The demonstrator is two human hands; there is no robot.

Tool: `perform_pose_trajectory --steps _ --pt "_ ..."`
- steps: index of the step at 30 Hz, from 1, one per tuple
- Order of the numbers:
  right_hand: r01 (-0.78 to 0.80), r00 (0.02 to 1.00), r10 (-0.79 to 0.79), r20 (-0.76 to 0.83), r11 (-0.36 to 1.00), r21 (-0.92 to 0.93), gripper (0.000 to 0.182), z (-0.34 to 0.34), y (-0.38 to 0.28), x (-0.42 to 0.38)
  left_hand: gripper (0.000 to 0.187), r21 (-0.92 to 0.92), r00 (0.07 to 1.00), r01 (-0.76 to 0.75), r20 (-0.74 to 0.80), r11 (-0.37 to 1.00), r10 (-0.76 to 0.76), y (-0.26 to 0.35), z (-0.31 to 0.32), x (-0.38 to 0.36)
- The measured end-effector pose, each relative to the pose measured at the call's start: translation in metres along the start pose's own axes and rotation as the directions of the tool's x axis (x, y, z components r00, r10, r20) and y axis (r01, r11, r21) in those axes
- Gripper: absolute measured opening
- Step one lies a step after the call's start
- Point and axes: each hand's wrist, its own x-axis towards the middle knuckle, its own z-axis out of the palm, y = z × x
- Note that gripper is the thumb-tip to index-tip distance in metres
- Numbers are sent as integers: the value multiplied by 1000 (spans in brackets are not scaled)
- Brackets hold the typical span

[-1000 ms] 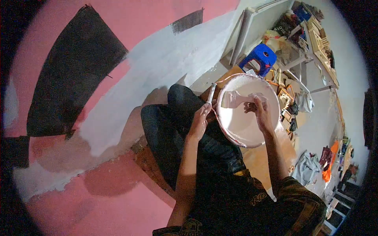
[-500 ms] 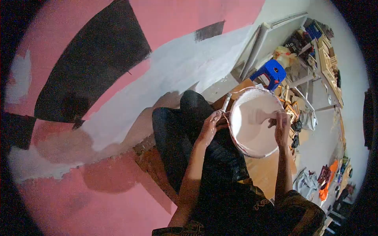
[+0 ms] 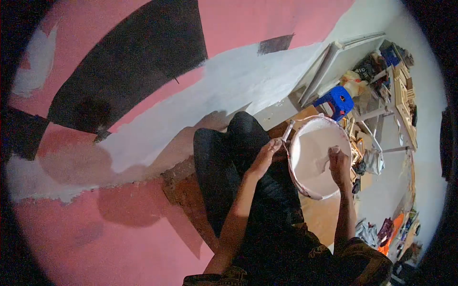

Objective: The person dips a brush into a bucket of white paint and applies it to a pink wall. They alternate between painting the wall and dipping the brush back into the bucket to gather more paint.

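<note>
A round bucket (image 3: pixel 306 191) of pale pinkish-white paint (image 3: pixel 309 152) is tilted toward me beside my dark-trousered legs (image 3: pixel 214 162). My left hand (image 3: pixel 265 158) is closed at the bucket's left rim, by its wire handle with a white grip (image 3: pixel 287 131). Over the paint, inside the rim, my right hand (image 3: pixel 339 168) is closed around a paintbrush (image 3: pixel 329 156). Its bristle end is coated in the paint colour and hard to separate from it.
On the left rises a wall (image 3: pixel 248 24) painted pink, black and white. A blue stool (image 3: pixel 339 102) stands beyond the bucket. Wooden frames and shelving (image 3: pixel 400 105) line the right side, with a plastic bag (image 3: pixel 374 162) and clothes (image 3: pixel 393 233) below.
The view has shifted, so the scene sits slightly right and lower. My right hand has turned, and the brush, previously lying flat leftward across the paint, now points differently. My left hand stays at the rim.
</note>
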Motion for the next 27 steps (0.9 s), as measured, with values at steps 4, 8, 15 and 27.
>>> perform_pose_trajectory --steps 4,8,15,27 --pt "-102 985 117 -126 988 116 41 -3 -5 -4 40 40 1000 0 -20 999 1 -3 4 -1" --pt "-58 943 75 -324 996 65 36 4 1 -8 42 -63 998 63 -4 996 -64 -5 1 0" --pt "-61 942 46 -332 998 -34 29 -1 -19 -9 45 -154 997 71 -1 985 -72 14 6 -14" --pt "-116 980 194 -53 760 639 23 -9 -13 -16 48 -126 998 58 30 990 -55 5 -8 -10"
